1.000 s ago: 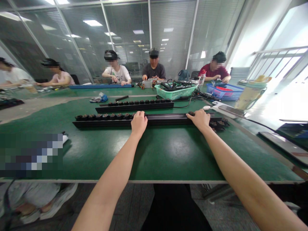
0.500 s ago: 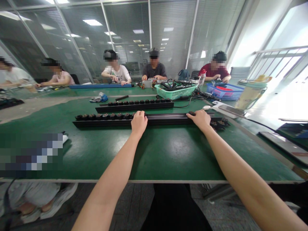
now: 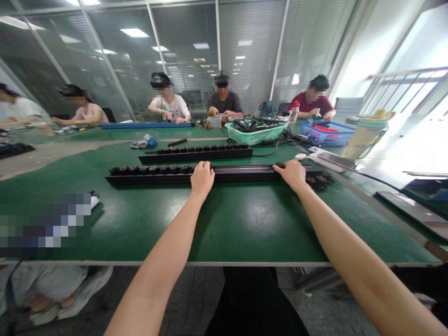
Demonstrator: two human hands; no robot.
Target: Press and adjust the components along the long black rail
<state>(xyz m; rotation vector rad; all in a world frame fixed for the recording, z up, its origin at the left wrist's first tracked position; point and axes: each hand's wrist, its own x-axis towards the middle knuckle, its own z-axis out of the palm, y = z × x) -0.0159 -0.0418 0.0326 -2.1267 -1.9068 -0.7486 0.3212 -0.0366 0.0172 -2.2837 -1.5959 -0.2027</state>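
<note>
"Along that long black rail [image 3: 241, 175], what have you got?"

"Both hands on it. My left hand [image 3: 202, 179] is curled narrowly over the rail, left of its middle. My right hand [image 3: 292, 175] lies over it toward the right end, close around it too. How hard either one grips, I can't tell."

"What's on the rail?"

"Small dark fittings [image 3: 150, 169] in a row, left of my left hand and again past my right."

"And around it?"

"It lies on a green workbench [image 3: 245, 224]. Just beyond the rail is a second black rail [image 3: 196, 154], parallel to it. Farther beyond sits a green plastic basket [image 3: 255, 134] of cables, and past that a co-worker [image 3: 224, 100] has both hands at the bench."
</note>
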